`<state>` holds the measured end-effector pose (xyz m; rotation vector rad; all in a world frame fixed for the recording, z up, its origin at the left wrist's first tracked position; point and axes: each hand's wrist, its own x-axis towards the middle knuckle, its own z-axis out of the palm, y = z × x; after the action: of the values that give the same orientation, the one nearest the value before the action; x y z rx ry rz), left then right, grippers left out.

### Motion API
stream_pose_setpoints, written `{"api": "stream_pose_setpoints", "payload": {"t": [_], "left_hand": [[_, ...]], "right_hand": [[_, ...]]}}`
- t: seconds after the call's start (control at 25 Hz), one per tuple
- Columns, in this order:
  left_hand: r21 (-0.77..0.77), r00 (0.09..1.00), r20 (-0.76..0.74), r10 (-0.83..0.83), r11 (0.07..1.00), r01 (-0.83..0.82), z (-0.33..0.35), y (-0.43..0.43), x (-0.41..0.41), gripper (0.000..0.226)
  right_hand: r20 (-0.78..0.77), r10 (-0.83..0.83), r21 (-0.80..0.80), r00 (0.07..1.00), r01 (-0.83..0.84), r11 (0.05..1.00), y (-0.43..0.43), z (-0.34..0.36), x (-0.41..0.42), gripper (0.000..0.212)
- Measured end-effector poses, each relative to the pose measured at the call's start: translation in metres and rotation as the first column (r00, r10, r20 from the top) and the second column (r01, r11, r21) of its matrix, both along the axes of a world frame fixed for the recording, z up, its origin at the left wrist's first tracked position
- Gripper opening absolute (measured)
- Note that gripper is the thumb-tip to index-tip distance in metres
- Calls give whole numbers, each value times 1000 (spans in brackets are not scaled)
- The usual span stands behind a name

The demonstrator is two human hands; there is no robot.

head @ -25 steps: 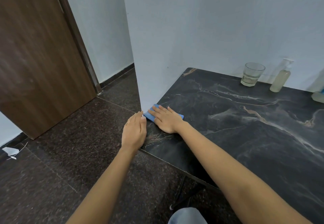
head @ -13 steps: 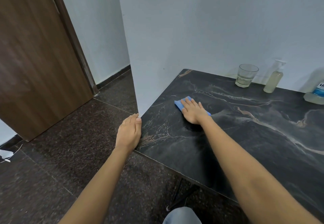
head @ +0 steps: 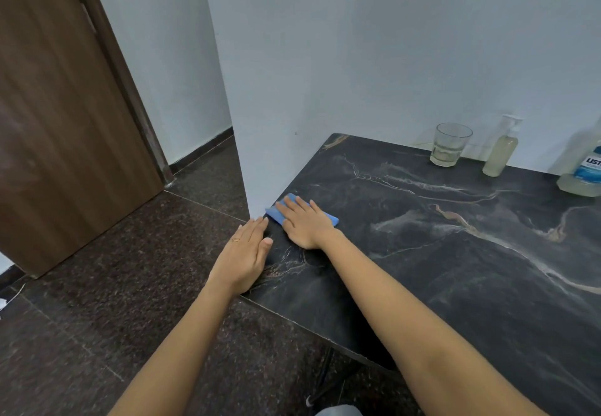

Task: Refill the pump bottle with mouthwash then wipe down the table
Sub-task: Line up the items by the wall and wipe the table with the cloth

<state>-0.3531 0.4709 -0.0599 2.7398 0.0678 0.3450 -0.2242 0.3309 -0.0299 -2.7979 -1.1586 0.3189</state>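
At frame centre the right hand (head: 305, 225) presses flat, fingers spread, on a folded blue cloth (head: 294, 210) near the dark marbled table (head: 455, 269) corner, while the left hand (head: 245, 253) lies flat, fingers together, along the table's left edge.

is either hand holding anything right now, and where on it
The right hand presses flat on the middle of the blue cloth; the left hand holds nothing.

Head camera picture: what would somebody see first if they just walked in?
First, the right hand pressing a blue cloth flat on the dark marble table, near its left edge. The left hand rests on that edge. A glass, pump bottle and mouthwash bottle stand along the wall.
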Motion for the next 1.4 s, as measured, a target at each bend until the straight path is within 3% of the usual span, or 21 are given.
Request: {"api": "stream_pose_setpoints", "payload": {"t": [0.24,0.48,0.64,0.84,1.0,1.16,1.32,1.4], "left_hand": [[-19,998,-51,-40,999,39,1,3,3,81],[-33,998,-57,-22,999,20,-1,3,3,72],[-74,999,-52,5,997,-9,2,3,2,55],[-57,999,-42,7,998,-9,0,1,2,55],[-14,999,-24,43,999,-43,6,-6,-4,56],[-214,999,11,40,976,-37,13,-51,-19,56],[-369,995,12,99,925,-88,12,-84,-22,56],[-354,993,-5,115,929,-109,11,-89,-21,55]], "right_hand": [[-30,-148,2,989,148,989,-7,5,79,54],[10,-379,9,925,379,925,-92,5,109,55],[-14,-515,18,857,515,857,-173,6,84,54],[-25,-597,9,802,597,802,-217,4,-2,54],[-3,-497,-7,868,497,868,-194,1,-97,54],[33,-217,37,976,216,976,-136,2,-179,55],[-22,-93,76,995,95,993,-100,0,-163,53],[-51,-115,60,992,118,991,-99,1,-134,53]]}}
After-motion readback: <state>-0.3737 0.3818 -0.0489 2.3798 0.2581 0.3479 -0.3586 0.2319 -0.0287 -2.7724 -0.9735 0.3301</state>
